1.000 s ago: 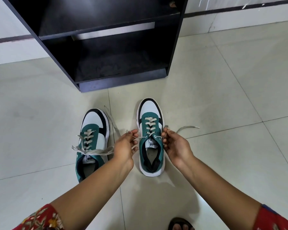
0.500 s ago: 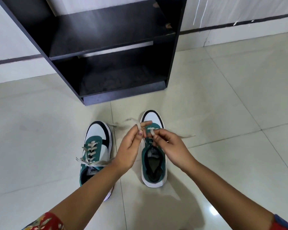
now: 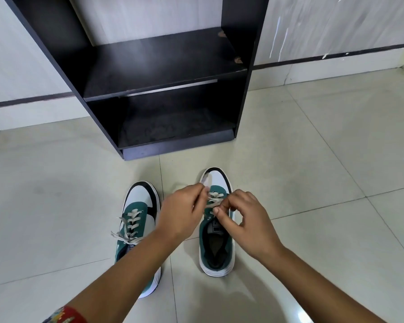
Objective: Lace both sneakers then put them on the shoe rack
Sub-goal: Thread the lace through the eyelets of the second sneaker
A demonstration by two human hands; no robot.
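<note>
Two green, white and black sneakers stand side by side on the tiled floor, toes toward the rack. The left sneaker point(image 3: 138, 220) is laced, its grey lace ends tied loosely across the tongue; my left forearm covers its heel. Over the right sneaker point(image 3: 216, 248) both hands meet. My left hand point(image 3: 181, 212) pinches one grey lace end point(image 3: 205, 179) that sticks up past its fingertips. My right hand point(image 3: 245, 220) pinches the other lace end near the top eyelets. The black shoe rack point(image 3: 163, 64) stands just beyond the shoes with two bare shelves.
A pale wall with a dark skirting stripe point(image 3: 336, 55) runs behind the rack. Cream floor tiles point(image 3: 324, 148) spread to both sides of the shoes.
My hands came together from either side of the right sneaker and now cross the lace ends above it. The camera tilted up, showing more of the rack.
</note>
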